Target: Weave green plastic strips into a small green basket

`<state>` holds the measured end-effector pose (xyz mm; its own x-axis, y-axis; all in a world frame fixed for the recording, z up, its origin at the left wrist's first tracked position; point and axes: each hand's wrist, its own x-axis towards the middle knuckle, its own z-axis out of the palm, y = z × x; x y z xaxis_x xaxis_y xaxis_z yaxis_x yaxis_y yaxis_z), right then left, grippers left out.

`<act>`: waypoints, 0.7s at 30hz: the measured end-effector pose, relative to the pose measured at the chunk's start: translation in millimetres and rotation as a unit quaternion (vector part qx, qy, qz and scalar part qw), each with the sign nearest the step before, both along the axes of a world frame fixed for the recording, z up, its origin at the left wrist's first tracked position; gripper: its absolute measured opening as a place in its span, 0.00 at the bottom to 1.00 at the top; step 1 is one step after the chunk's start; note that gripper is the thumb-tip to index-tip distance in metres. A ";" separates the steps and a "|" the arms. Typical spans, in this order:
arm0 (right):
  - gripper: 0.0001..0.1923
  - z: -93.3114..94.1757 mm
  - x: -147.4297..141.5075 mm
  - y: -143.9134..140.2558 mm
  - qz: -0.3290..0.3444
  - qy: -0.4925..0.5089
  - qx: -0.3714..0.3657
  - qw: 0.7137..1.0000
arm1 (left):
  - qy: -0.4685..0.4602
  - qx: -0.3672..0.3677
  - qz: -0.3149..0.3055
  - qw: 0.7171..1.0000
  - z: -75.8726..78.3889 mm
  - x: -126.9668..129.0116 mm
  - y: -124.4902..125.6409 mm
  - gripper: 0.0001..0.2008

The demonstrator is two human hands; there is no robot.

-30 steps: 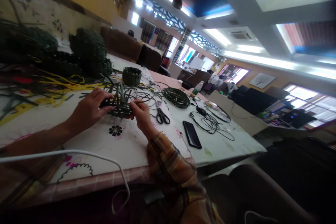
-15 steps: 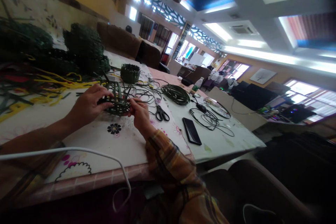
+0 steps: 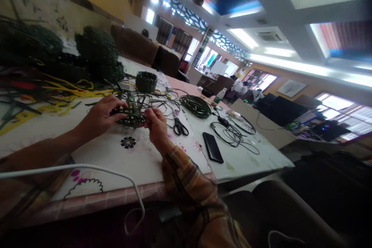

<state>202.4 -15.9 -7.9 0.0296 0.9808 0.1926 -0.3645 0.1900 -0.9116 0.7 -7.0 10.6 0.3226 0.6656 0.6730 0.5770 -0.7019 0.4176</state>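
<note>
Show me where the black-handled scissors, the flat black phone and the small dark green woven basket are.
black-handled scissors point(image 3: 180, 127), head view, near the pivot above the handles.
flat black phone point(image 3: 212, 147), head view, middle of its screen.
small dark green woven basket point(image 3: 145, 81), head view, its side wall.

Your left hand point(image 3: 100, 116) reaches forward, forearm bare, fingers curled and pinching. Your right hand point(image 3: 157, 124) sits just beside it, fingertips pinched, wrist bent, plaid sleeve down the forearm. Both arms rest low.
</note>
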 end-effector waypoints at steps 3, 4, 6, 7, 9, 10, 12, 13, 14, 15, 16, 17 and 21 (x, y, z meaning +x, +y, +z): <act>0.19 6.3 2.1 -7.9 -0.117 -0.148 0.084 0.978 | -0.004 0.007 0.001 1.000 -1.3 0.3 -1.0 0.14; 0.18 8.4 2.1 -11.0 -0.160 -0.225 0.137 0.951 | -0.006 0.007 0.002 1.000 -1.4 0.6 -1.3 0.14; 0.13 11.5 0.6 -16.0 -0.204 -0.382 0.248 0.866 | -0.006 0.005 0.001 1.000 -1.4 1.0 -1.5 0.14; 0.10 12.4 -0.6 -17.3 -0.203 -0.447 0.289 0.822 | -0.007 0.006 0.001 1.000 -1.3 1.0 -1.4 0.14; 0.12 12.3 -3.1 -17.4 -0.184 -0.537 0.326 0.756 | -0.007 0.008 -0.001 1.000 -1.1 0.7 -1.0 0.14; 0.14 11.5 -4.1 -16.2 -0.179 -0.563 0.328 0.737 | -0.006 0.009 -0.002 1.000 -1.0 0.6 -0.7 0.14; 0.15 8.9 -5.1 -12.6 -0.178 -0.590 0.319 0.720 | -0.005 0.011 -0.004 1.000 -1.2 0.7 -0.3 0.14; 0.14 7.4 -5.2 -10.7 -0.181 -0.594 0.316 0.718 | -0.006 0.012 -0.006 1.000 -1.3 1.1 -0.2 0.14; 0.12 6.0 -5.0 -8.9 -0.184 -0.593 0.314 0.719 | -0.007 0.013 -0.008 1.000 -1.4 1.7 -0.2 0.13; 0.10 4.7 -4.7 -7.3 -0.186 -0.589 0.314 0.721 | -0.010 0.016 -0.008 1.000 -1.6 2.4 -0.3 0.13; 0.09 3.6 -4.4 -6.2 -0.187 -0.583 0.317 0.724 | -0.012 0.017 -0.009 1.000 -1.6 3.1 -0.5 0.13; 0.07 2.6 -4.1 -5.4 -0.187 -0.578 0.321 0.727 | -0.013 0.020 -0.009 1.000 -1.6 3.8 -0.6 0.13; 0.05 0.5 -3.7 -5.0 -0.183 -0.564 0.347 0.727 | -0.006 0.028 -0.012 1.000 -0.5 5.7 -0.3 0.14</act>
<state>198.7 -20.9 -7.4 -0.2958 0.6015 0.7421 0.7309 0.6427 -0.2296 6.4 -7.3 10.1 0.3295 0.6191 0.7128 0.5541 -0.7381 0.3849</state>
